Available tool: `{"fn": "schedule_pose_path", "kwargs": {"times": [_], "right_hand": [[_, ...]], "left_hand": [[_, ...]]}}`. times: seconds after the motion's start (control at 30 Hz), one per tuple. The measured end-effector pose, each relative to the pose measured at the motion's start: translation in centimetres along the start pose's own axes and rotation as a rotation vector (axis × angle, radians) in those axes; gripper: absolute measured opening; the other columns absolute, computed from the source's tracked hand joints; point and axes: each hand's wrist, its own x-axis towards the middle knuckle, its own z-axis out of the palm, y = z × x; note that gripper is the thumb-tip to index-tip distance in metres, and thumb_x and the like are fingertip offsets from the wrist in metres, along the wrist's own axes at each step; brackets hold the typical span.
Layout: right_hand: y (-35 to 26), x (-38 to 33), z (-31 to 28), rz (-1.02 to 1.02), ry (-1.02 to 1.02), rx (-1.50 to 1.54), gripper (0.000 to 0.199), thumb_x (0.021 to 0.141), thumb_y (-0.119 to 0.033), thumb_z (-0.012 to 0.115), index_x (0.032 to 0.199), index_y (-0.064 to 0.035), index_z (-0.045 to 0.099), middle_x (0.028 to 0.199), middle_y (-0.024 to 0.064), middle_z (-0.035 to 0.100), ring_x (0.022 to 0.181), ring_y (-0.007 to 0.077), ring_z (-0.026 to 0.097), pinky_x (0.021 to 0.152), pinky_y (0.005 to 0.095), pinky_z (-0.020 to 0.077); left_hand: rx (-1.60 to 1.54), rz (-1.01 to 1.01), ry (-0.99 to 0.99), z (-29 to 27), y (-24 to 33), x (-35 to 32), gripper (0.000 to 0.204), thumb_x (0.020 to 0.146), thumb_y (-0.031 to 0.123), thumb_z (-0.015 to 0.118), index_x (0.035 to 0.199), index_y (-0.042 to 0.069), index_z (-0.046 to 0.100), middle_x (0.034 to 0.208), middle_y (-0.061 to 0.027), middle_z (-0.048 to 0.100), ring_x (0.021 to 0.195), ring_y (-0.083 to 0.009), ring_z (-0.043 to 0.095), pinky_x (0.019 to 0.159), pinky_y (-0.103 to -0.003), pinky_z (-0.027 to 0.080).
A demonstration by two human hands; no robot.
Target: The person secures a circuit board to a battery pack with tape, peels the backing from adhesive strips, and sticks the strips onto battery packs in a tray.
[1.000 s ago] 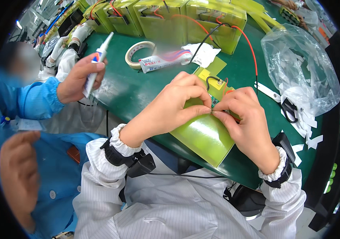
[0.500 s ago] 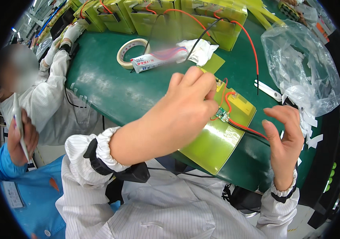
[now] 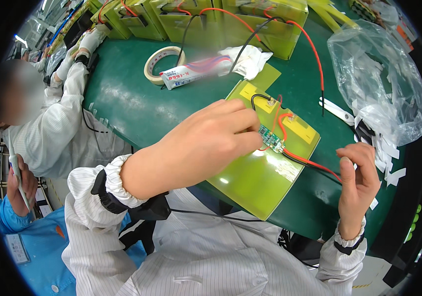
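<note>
A flat yellow-green wrapped battery pack point(image 3: 261, 185) lies tilted on the green table. On it is a small green circuit board point(image 3: 272, 142), joined to short red and black wires. My left hand point(image 3: 198, 145) reaches over the pack from the left, finger and thumb closed at the board's left end; the fingertips are partly hidden. From the board's right end, a red wire and a black wire point(image 3: 314, 165) run to my right hand point(image 3: 359, 175) and pass out of sight there. My right fingers curl in toward the thumb beside the pack; what they hold, if anything, is hidden.
Several wrapped battery packs point(image 3: 265, 37) with loose leads line the far edge. Nearer are a tape roll point(image 3: 148, 66), a white tube point(image 3: 196, 72) and a crumpled white cloth point(image 3: 250, 61). At right are scissors point(image 3: 337, 111) and a plastic bag point(image 3: 383, 74). Co-workers are at left.
My left hand has moved left and lower, uncovering more of the board and a black wire. The right hand has shifted slightly right and down, its fingers curling toward the thumb.
</note>
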Motion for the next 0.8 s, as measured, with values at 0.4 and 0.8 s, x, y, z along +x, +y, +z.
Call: {"fn": "schedule_pose_path", "kwargs": {"times": [0.4,0.8], "right_hand": [[1.2,-0.8,0.4,0.0,0.042,0.0,0.009,0.076,-0.009,0.056,0.075,0.0001,0.057,0.074,0.0082,0.054,0.076,0.0229,0.044,0.07,0.0306,0.0351],[1.6,-1.1,0.0,-0.018,0.049,-0.002,0.011,0.077,-0.011,0.054,0.076,-0.0003,0.057,0.072,0.0076,0.053,0.075,0.0223,0.043,0.068,0.0308,0.0354]], "left_hand": [[0.218,0.246,-0.136,-0.5,-0.1,0.8,0.019,0.061,0.008,0.054,0.078,0.001,0.05,0.077,-0.005,0.045,0.077,-0.0199,0.046,0.064,-0.028,0.04],[-0.064,0.194,-0.195,-1.0,-1.5,0.9,0.019,0.061,0.006,0.056,0.079,0.0,0.053,0.077,-0.0068,0.047,0.07,-0.0222,0.046,0.06,-0.029,0.042]]}}
